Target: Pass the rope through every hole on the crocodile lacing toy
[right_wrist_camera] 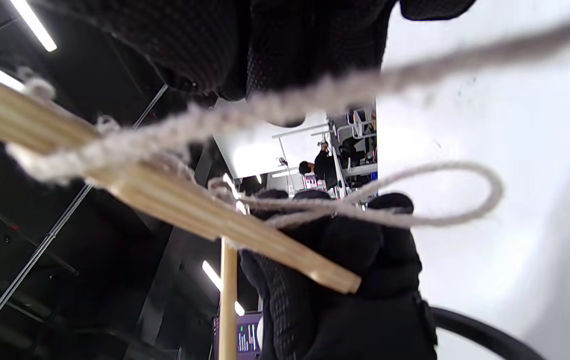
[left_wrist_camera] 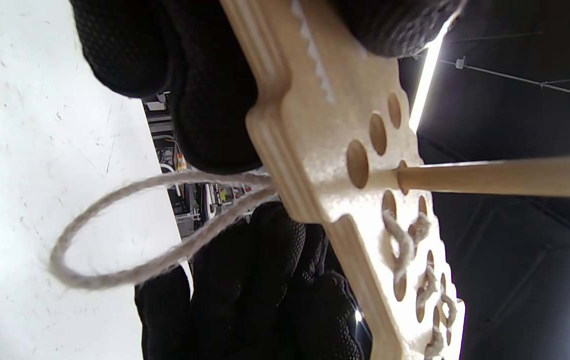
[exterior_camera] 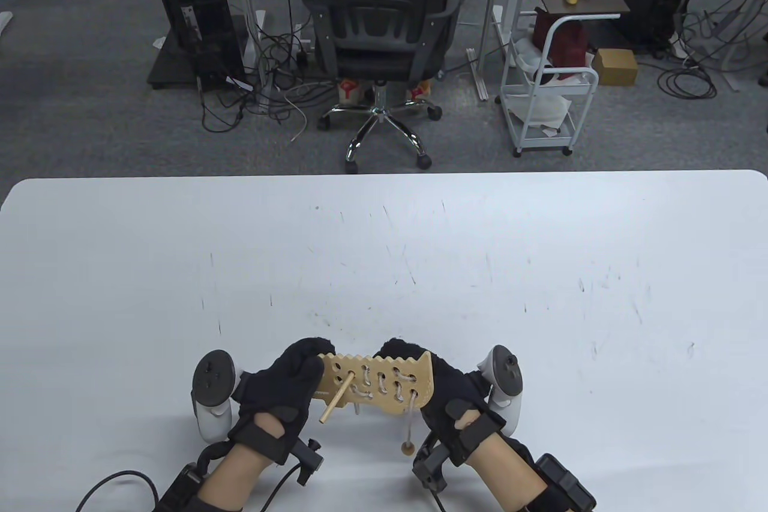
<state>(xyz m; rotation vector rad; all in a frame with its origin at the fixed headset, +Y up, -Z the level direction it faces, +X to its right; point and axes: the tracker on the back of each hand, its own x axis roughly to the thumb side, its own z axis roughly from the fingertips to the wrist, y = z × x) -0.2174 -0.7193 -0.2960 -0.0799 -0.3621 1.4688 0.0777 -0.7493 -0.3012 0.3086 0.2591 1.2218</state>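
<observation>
I hold the flat, pale wooden crocodile lacing board (exterior_camera: 384, 385) above the white table (exterior_camera: 384, 260), left hand (exterior_camera: 282, 392) and right hand (exterior_camera: 444, 392) clamped on its ends (wooden needle (exterior_camera: 336, 397) poking through a hole, grey rope (left_wrist_camera: 130, 235) looping behind).

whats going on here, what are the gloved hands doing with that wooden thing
A person is lacing a flat pale wooden crocodile board, held above the white table. The left hand grips one end and the right hand the other. Grey-white rope already runs through the holes nearer the right hand. The wooden needle stick pokes out of a hole near the left end, where a few holes are still empty.
</observation>
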